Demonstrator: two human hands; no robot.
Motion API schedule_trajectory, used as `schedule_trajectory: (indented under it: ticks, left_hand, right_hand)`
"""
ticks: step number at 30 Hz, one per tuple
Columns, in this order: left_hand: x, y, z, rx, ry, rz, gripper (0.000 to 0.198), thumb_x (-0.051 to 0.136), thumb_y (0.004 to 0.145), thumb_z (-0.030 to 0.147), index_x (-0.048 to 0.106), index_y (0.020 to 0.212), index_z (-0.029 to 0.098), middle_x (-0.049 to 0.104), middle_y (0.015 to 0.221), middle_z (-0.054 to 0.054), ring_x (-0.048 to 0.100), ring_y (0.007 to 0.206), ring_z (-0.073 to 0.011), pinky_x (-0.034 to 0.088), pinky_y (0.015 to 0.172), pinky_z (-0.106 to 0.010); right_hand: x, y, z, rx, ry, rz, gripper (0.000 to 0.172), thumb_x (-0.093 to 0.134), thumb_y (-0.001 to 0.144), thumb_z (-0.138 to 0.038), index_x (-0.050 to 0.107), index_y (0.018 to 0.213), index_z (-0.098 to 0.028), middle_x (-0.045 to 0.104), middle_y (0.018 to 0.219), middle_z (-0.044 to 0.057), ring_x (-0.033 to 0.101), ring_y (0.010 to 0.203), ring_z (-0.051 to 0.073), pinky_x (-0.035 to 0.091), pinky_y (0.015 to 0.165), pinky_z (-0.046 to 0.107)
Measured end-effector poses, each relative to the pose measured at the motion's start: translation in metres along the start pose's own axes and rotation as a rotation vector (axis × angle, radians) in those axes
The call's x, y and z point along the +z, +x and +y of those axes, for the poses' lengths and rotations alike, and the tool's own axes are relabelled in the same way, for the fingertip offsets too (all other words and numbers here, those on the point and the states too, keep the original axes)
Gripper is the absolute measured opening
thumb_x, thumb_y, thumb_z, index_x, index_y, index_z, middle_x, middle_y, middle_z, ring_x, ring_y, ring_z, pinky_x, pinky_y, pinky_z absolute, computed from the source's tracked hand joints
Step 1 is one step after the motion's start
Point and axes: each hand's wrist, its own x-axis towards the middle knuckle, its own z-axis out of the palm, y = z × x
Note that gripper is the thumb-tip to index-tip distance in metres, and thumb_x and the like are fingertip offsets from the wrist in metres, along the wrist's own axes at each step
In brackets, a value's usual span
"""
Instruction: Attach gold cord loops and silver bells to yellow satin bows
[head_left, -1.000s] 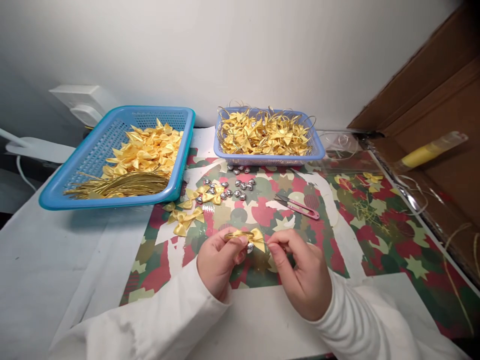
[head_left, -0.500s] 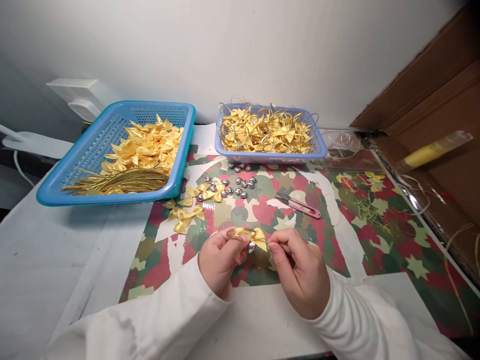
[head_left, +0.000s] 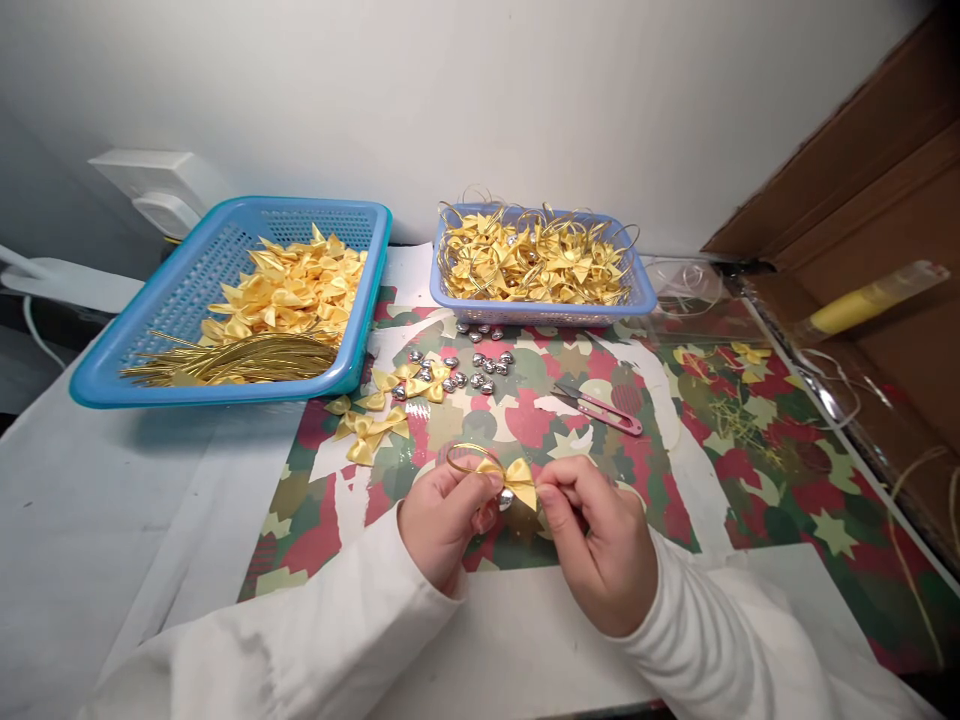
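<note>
Both my hands meet over the patterned mat [head_left: 720, 470] near the table's front. My left hand [head_left: 442, 520] pinches a small yellow ribbon bow [head_left: 516, 476] with a gold cord loop [head_left: 469, 458] rising from it to the left. My right hand [head_left: 600, 545] is closed, pinching the bow's right side, where a thin gold cord end shows. A small silver bead [head_left: 506, 497] hangs just under the bow. Both sleeves are white.
A teal basket [head_left: 187, 300] at back left holds yellow bows and gold cords. A smaller blue basket [head_left: 637, 295] at back centre holds bows with loops. Loose silver beads [head_left: 465, 375], spare bows [head_left: 367, 435] and pink thread snips [head_left: 604, 410] lie on the mat. A cardboard box [head_left: 885, 230] stands right.
The gold loop has lifted and opened wider above my left hand, and the bow has turned a little. Both hands stay in place.
</note>
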Motion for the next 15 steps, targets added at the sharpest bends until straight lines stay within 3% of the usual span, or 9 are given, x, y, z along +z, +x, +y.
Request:
schedule_trajectory:
  ticks: [15]
  left_hand:
    - [0.0064, -0.0067, 0.0032, 0.005, -0.040, -0.007, 0.020, 0.058, 0.062, 0.030, 0.047, 0.051, 0.019, 0.042, 0.042, 0.003, 0.033, 0.042, -0.0094, 0.024, 0.038, -0.022]
  right_hand:
    - [-0.0004, -0.0020, -0.0006, 0.007, 0.005, 0.015, 0.013, 0.041, 0.089, -0.013, 0.048, 0.081, -0.020, 0.037, 0.050, -0.008, 0.035, 0.040, 0.007, 0.028, 0.041, 0.019]
